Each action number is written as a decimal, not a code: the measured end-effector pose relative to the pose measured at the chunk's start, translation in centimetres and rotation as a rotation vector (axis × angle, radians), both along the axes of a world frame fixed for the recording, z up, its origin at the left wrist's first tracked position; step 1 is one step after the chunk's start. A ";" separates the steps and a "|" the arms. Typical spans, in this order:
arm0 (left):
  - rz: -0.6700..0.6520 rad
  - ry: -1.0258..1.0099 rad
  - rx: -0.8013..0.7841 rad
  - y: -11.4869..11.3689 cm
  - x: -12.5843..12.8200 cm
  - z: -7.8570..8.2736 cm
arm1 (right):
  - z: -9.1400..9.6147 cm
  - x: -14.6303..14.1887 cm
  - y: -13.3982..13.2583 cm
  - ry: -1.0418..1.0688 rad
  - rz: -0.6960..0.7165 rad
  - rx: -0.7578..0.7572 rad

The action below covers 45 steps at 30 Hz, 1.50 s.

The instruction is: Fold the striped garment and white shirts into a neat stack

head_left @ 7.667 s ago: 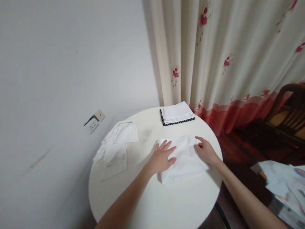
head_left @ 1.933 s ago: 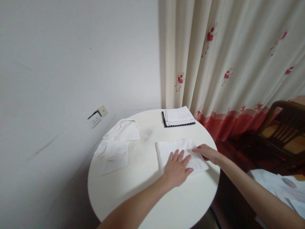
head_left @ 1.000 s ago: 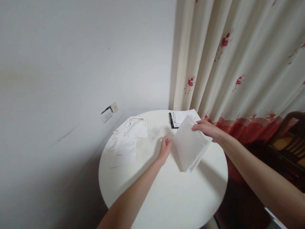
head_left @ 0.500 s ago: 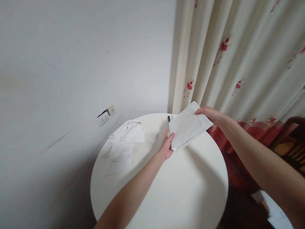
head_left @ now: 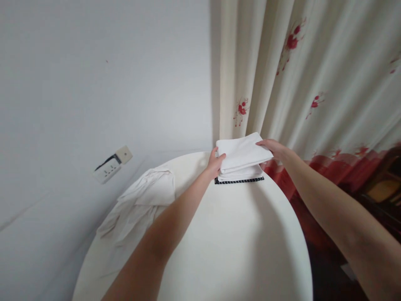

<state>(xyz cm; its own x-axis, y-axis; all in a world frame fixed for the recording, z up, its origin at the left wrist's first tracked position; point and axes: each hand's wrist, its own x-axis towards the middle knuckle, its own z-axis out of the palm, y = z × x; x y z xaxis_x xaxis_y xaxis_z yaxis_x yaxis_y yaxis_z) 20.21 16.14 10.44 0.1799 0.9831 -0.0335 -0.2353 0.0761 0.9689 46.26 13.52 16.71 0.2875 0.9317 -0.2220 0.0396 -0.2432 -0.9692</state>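
Observation:
A folded white cloth lies on top of a stack of folded white cloths at the far edge of the round white table. My left hand grips the cloth's left edge, thumb on top. My right hand holds its right edge with the fingers closed on it. The stack sits on a black-edged mat.
A heap of unfolded white cloths lies on the table's left side by the wall. A socket is on the wall. A cream curtain with red flowers hangs behind. A dark wooden chair stands to the right.
Both hands lifted the folded cloth from the middle of the table and carried it to the far edge, onto the stack. The camera moved closer.

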 end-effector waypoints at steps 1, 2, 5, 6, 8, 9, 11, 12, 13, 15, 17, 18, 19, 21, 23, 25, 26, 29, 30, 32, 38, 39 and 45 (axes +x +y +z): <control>0.001 0.019 0.000 0.6 0.3 -0.3 | -0.9 0.4 0.8 -0.002 -0.019 -0.002; 0.001 0.037 0.001 1.1 0.6 -0.7 | -1.8 0.8 1.4 -0.003 -0.035 -0.006; 0.000 0.085 0.013 2.3 0.9 -2.0 | -4.5 1.4 2.8 0.008 -0.059 -0.030; 0.000 0.098 0.018 2.6 0.9 -2.4 | -5.3 1.5 3.1 0.014 -0.061 -0.041; -0.003 0.122 0.025 3.3 0.7 -3.2 | -6.7 1.4 3.5 0.028 -0.053 -0.060; -0.005 0.133 0.026 3.5 0.6 -3.6 | -7.3 1.3 3.6 0.032 -0.047 -0.066; -0.012 0.152 0.026 3.9 0.4 -4.2 | -8.0 1.1 3.7 0.036 -0.031 -0.071; -0.017 0.159 0.028 4.1 0.2 -4.5 | -8.2 1.0 3.7 0.032 -0.025 -0.068; -0.022 0.164 0.030 4.2 0.1 -4.7 | -8.4 0.9 3.7 0.024 -0.023 -0.063; -0.033 0.175 0.040 4.3 0.0 -4.9 | -8.5 0.8 3.6 -0.009 -0.029 -0.054; -0.044 0.193 0.051 4.4 0.0 -5.0 | -8.5 0.8 3.5 -0.062 -0.042 -0.045; -0.049 0.206 0.055 4.4 -0.1 -5.0 | -8.5 0.8 3.5 -0.097 -0.046 -0.041; -0.052 0.221 0.059 4.4 -0.1 -5.0 | -8.5 0.8 3.4 -0.137 -0.049 -0.038; -0.056 0.255 0.069 4.4 -0.1 -5.1 | -8.5 0.8 3.5 -0.232 -0.054 -0.031; -0.057 0.293 0.088 4.4 -0.2 -5.2 | -8.6 0.8 3.5 -0.348 -0.064 -0.027; -0.058 0.343 0.111 4.5 -0.3 -5.2 | -8.7 0.9 3.6 -0.479 -0.076 -0.024; -0.055 0.374 0.125 4.6 -0.3 -5.2 | -8.7 1.0 3.6 -0.550 -0.084 -0.021; -0.011 0.496 0.188 4.6 -0.4 -4.8 | -8.5 0.8 4.0 -0.771 -0.118 0.010; 0.017 0.540 0.222 4.4 -0.3 -4.6 | -8.3 0.6 4.2 -0.844 -0.128 0.034; 0.068 0.610 0.301 3.4 -0.3 -4.1 | -8.0 0.0 4.8 -0.973 -0.121 0.096; -0.017 1.167 0.865 -2.3 -0.2 -4.7 | -9.1 -2.2 6.6 -1.172 0.088 0.130; -0.007 1.268 0.932 -3.2 -0.2 -5.1 | -9.6 -2.2 6.7 -1.178 0.106 0.101; 0.045 1.447 1.017 -6.4 -1.1 -6.1 | -10.6 -2.0 5.6 -1.192 0.070 0.033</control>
